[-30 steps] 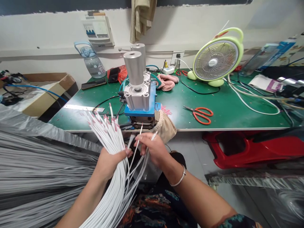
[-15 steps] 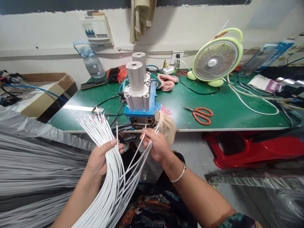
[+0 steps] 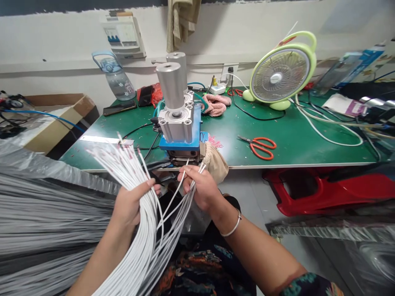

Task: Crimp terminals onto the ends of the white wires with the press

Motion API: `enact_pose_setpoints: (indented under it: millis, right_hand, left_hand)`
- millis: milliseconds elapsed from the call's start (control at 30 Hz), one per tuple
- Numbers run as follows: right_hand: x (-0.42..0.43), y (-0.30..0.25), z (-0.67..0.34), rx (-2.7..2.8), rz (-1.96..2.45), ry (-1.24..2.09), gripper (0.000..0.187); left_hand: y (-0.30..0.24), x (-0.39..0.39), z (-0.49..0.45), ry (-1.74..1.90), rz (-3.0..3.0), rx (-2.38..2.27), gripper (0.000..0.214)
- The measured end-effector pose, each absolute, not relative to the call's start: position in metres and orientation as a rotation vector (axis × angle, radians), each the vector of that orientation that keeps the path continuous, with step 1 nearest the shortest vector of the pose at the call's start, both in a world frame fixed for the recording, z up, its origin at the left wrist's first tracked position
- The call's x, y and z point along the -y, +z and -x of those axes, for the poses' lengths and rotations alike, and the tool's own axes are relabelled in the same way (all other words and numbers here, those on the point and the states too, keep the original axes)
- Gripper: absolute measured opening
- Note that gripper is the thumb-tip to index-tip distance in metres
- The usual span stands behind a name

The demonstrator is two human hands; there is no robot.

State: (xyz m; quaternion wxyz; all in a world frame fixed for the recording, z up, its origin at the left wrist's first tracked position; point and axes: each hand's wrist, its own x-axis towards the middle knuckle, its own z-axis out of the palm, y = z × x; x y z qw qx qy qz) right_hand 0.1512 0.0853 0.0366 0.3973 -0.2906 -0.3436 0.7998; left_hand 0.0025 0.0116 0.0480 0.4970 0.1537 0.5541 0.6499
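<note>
A thick bundle of white cables (image 3: 145,230) with reddish tips runs up from my lap. My left hand (image 3: 132,201) is wrapped round it, thumb across the front, with the tips fanned out to the upper left. In my right hand (image 3: 199,185) are several separate white cables, pinched between thumb and fingers. One of these points up into the low front opening of a pneumatic machine (image 3: 180,142) with metal cylinders and a blue plate; how far in it reaches is hidden. A beige cloth bag (image 3: 217,162) hangs beside the opening.
Orange-handled scissors (image 3: 262,148) lie on the green table (image 3: 228,142), with a green fan (image 3: 279,78) behind them. At the back left stand a water bottle (image 3: 119,82) and a phone (image 3: 119,108). A red stool (image 3: 324,191) is under the table; wrapped cables (image 3: 46,218) lie left.
The upper cylinder of the machine has risen off its block. A single cable at my left thumb now leans in toward the bundle. My right hand stays near the opening.
</note>
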Motion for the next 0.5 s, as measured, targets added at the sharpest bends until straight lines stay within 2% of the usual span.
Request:
enact_pose_setpoints:
  millis: [300, 500]
  right_hand:
    - [-0.092, 0.046, -0.146, 0.661, 0.694, 2.113, 0.016]
    - [-0.091, 0.032, -0.154, 0.868, 0.592, 2.091, 0.020]
  left_hand:
    - [0.063, -0.015, 0.002, 1.658, -0.329, -1.377, 0.010]
    - [0.053, -0.012, 0.004, 1.593, -0.258, -1.326, 0.015]
